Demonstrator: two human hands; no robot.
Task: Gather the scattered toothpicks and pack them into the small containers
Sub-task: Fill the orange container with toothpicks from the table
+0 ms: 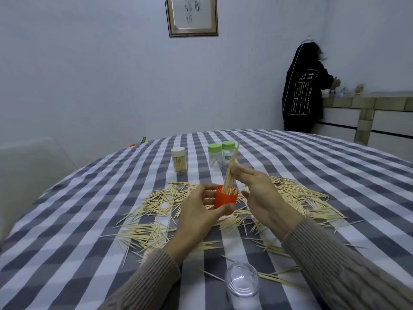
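Both hands work above the middle of the desk (312,166), which is covered in a grey-and-white checked cloth. The left hand (196,211) curls its fingers and thumb round a small red container (224,199), holding it upright just above the cloth with its open mouth facing up. The right hand (261,193) pinches a bundle of toothpicks (231,171) between thumb and fingertips, with the other fingers stretched out; the bundle stands nearly upright, its lower ends inside the red container's mouth and its upper ends rising past the fingers.

Loose toothpicks (156,204) lie scattered across the cloth all around and beneath the hands, in a broad spread reaching left, right and toward the camera.

Farther back on the desk stand 3 small containers: a white-capped jar (178,159) packed with toothpicks on the left, and 2 green-capped clear jars (221,154) touching side by side to its right, the nearer one holding only a few sticks. At the near edge of the desk, close to the camera, a clear jar (242,285) stands upright between the 2 sleeves.

Off the desk, a person in a dark printed jacket (301,95) stands at a counter by the far right wall. A framed picture (191,15) hangs on the back wall. A pale chair (29,162) sits at the desk's left side.
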